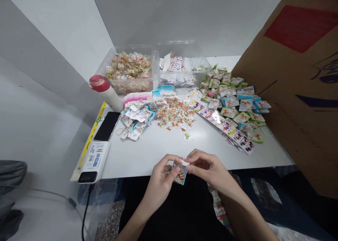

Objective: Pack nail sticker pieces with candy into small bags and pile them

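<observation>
From my distant feed, the white table (148,156) is broadest, with the grip at its near edge, perhaps to keep the work close to the body. A big cardboard box (298,93) rises to the grip's right. Beyond the grip, the left tub (132,87) and right tub (182,74) stand against the wall, I'd guess as bulk stock kept back. Ahead and right of the grip lies a carton heap (232,100), with printed strips (224,126) slanting toward me; ahead and left are flat cards (138,116). I see the left hand (161,177) closed on a small carton (180,178), thumb in front, likely steadying it, while the right hand (207,165) pinches its white top edge. Straight ahead, loose packets (175,114) lie spread, probably for easy picking; a lone packet (187,136) sits nearest the grip.
</observation>
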Action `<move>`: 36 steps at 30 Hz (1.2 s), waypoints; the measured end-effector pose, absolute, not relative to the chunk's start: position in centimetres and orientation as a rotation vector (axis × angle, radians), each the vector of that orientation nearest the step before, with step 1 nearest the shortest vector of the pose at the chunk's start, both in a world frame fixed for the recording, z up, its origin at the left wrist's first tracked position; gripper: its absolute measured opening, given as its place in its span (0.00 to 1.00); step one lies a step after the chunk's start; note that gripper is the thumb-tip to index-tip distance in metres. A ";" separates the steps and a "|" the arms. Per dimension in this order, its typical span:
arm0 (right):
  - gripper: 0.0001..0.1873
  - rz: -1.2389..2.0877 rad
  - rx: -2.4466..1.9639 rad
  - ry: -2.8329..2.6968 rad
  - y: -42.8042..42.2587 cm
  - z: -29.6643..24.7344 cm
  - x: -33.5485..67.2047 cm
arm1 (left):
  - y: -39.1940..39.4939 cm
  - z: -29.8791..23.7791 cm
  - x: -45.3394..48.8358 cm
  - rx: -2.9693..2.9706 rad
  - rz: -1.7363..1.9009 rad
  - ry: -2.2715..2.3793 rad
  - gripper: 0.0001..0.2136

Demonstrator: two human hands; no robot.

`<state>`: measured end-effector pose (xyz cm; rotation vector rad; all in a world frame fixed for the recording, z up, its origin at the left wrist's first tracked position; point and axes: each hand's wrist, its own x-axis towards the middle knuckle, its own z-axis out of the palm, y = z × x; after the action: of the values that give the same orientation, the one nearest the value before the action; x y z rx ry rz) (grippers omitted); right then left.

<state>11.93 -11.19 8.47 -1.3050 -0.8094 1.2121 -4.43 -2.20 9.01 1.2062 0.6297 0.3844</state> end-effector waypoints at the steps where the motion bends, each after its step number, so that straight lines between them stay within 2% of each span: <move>1: 0.08 1.214 -1.311 -0.842 -11.3 8.4 12.2 | -2.2 9.0 -4.4 1.200 0.384 0.633 0.06; 7: 0.03 1.105 -1.344 -1.021 -11.8 9.0 12.9 | -2.3 9.1 -4.5 1.219 0.404 0.655 0.13; 13: 0.05 0.908 -1.495 -1.284 -12.4 10.1 12.4 | -2.5 9.1 -4.5 1.151 0.367 0.670 0.10; 16: 0.04 0.951 -1.465 -1.209 -12.4 10.0 12.2 | -2.7 9.1 -4.3 1.181 0.358 0.664 0.09; 22: 0.05 0.965 -1.500 -1.111 -11.8 8.7 11.7 | -2.9 8.3 -3.4 1.287 0.594 0.696 0.07; 27: 0.05 0.989 -1.546 -1.052 -10.7 6.8 11.8 | -2.5 6.5 -2.8 1.208 0.503 0.722 0.07; 30: 0.08 0.941 -1.594 -1.037 -9.2 6.6 15.2 | -1.7 4.8 -2.4 1.254 0.504 0.725 0.22; 32: 0.10 0.721 -1.670 -0.896 -7.8 7.0 19.7 | -0.9 3.4 -2.2 1.337 0.521 0.772 0.26; 36: 0.17 -0.088 -1.752 -0.596 -5.5 8.6 30.7 | 0.2 0.6 -1.8 1.340 0.617 0.948 0.19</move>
<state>30.65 -5.45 8.60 -1.7518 -0.5957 -0.0882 -1.80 0.21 0.62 1.3399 0.9485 0.6170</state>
